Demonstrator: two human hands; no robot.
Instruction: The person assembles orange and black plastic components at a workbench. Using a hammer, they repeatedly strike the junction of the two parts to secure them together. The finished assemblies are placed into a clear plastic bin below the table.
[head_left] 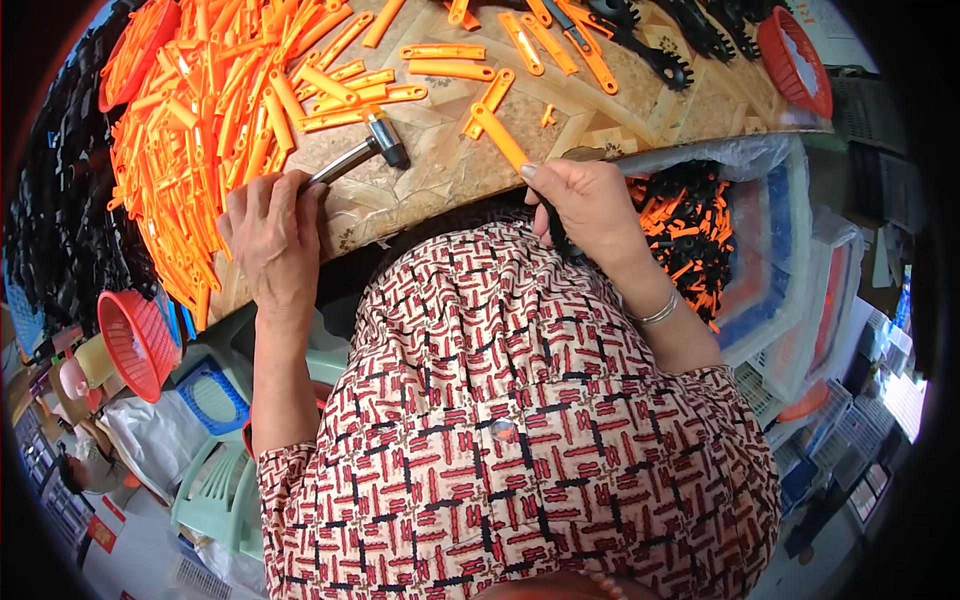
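My left hand (272, 235) is closed at the table's front edge, by the orange pile. From it runs the metal shaft of a small hammer (348, 160), its dark-tipped head lying on the tabletop. My right hand (590, 205) pinches an orange plastic handle (500, 138), whose far end points up and left over the table edge. A black part shows below the fingers, partly hidden by the hand; I cannot tell its full shape. Near the far end of that handle lies another orange handle (490, 103), and a small orange piece (548, 116) rests to the right.
Orange handles (200, 150) are heaped on the left of the patterned table (430, 165). Black slotted utensil heads (665, 65) lie at the back right, beside a red basket (795, 65). A lined bin (770, 260) of orange-and-black pieces stands right; another red basket (140, 345) is left.
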